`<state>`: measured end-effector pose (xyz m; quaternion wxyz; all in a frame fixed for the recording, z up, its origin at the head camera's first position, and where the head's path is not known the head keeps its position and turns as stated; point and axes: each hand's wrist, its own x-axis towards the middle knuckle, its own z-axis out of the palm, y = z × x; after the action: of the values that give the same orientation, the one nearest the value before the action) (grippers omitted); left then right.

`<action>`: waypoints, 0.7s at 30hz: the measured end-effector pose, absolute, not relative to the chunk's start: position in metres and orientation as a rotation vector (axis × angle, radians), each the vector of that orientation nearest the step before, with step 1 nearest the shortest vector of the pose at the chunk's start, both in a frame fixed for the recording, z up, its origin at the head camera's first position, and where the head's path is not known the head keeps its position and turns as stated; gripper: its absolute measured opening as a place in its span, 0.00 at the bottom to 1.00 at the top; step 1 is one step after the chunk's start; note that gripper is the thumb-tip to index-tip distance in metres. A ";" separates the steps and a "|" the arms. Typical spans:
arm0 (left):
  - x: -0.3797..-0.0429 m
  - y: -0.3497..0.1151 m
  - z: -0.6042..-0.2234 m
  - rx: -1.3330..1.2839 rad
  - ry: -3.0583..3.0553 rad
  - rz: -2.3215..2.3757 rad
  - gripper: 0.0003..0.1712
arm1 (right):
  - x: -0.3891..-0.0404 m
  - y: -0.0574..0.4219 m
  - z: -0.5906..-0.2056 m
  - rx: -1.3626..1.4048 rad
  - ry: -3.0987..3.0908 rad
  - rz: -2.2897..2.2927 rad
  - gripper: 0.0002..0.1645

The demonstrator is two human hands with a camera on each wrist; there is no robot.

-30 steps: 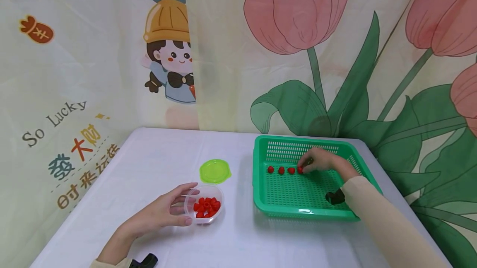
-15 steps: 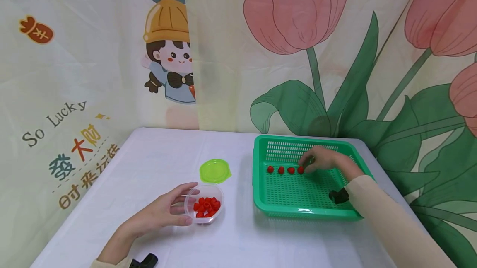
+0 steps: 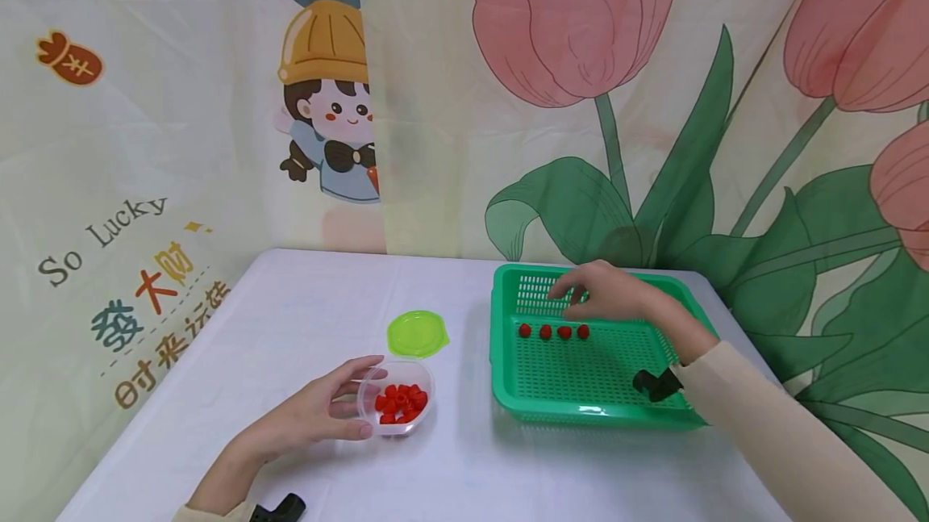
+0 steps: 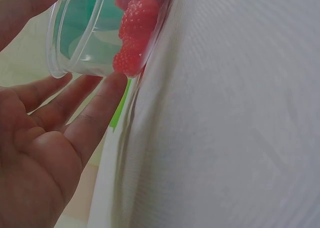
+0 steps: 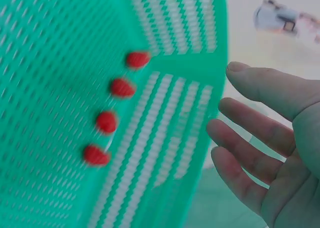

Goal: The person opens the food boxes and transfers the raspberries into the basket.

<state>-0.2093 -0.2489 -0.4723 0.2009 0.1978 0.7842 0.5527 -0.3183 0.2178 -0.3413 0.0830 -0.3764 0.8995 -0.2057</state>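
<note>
My left hand holds a small clear plastic tub from its left side, thumb toward the front and fingers behind. Several red raspberries lie in the bottom of the tub; the left wrist view shows their bumpy skin, with a fingertip right at the tub's base. Over the back part of a green plastic basket my right hand is raised with loosely bent fingers and nothing in them. Below it, a row of several raspberries lies spaced out on the basket floor near its back wall.
A lime-green lid lies on the white tablecloth just behind the tub. The basket's rim stands above its floor all round, at the table's right side. A printed curtain hangs behind the table.
The right hand has let go of the rightmost raspberry in the row, lifted off it and moved up and to the left. The left hand and the tub have stayed put.
</note>
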 end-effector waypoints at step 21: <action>-0.207 -0.250 -0.470 0.536 2.163 1.549 0.47 | -0.270 0.104 -0.324 -1.285 2.563 -0.664 0.21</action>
<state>-0.2069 -0.2500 -0.4703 0.2122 0.1931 0.7787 0.5579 -0.2704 0.1039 -0.3244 0.0992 -0.4345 0.8666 -0.2244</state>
